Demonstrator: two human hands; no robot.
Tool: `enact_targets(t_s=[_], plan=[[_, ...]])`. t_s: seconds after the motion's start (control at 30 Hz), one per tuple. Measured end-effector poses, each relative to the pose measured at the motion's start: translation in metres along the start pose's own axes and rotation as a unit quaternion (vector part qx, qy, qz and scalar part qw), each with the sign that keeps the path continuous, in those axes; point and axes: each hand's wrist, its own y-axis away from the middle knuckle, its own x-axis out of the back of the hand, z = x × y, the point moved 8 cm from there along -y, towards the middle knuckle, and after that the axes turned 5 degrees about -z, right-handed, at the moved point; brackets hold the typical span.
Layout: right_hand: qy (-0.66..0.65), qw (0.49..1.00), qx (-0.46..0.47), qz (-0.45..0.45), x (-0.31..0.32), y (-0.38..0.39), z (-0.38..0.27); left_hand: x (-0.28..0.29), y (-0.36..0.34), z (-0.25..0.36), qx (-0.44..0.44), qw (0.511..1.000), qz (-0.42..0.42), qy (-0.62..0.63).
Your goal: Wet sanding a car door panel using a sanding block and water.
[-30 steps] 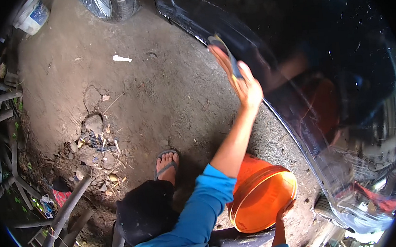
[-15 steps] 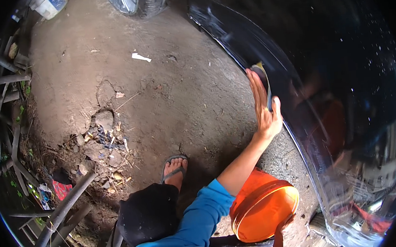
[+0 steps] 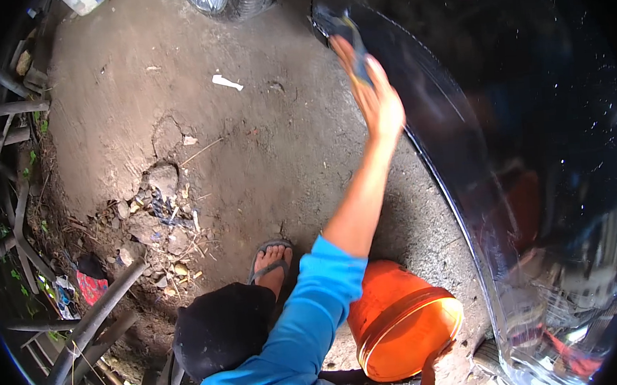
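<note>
Grey-and-yellow pad (image 3: 360,56), upper middle, set against the lower edge of a glossy black car panel (image 3: 449,61). At far left, wooden poles (image 3: 100,329) slanting beside loose rubble (image 3: 172,238), well apart from the pad. Next, foot in a flip-flop (image 3: 270,262) planted on bare ground, likely for a steady base. Up and right of it, left hand (image 3: 381,109) stretched out, keeping the pad between straight fingers and panel, thumb near its upper edge, probably to spread pressure along the curve. Below, orange bucket (image 3: 387,298), tipped, mouth toward the lower right, perhaps close by for easy reach. At its rim, right hand (image 3: 441,353), shadowed, apparently touching to steady it; cannot tell how tightly closed.
</note>
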Motion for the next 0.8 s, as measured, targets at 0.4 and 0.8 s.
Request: enact_targets(t_s=[0.4, 0.8], plan=[[0.010, 0.997, -0.050, -0.059, -0.012, 0.008, -0.018, 0.015, -0.035, -0.002, -0.001, 0.991, 0.042, 0.125], [0.093, 0.996, 0.008, -0.007, 0.013, -0.001, -0.007, 0.001, -0.041, -0.007, 0.024, 0.990, 0.032, 0.132]])
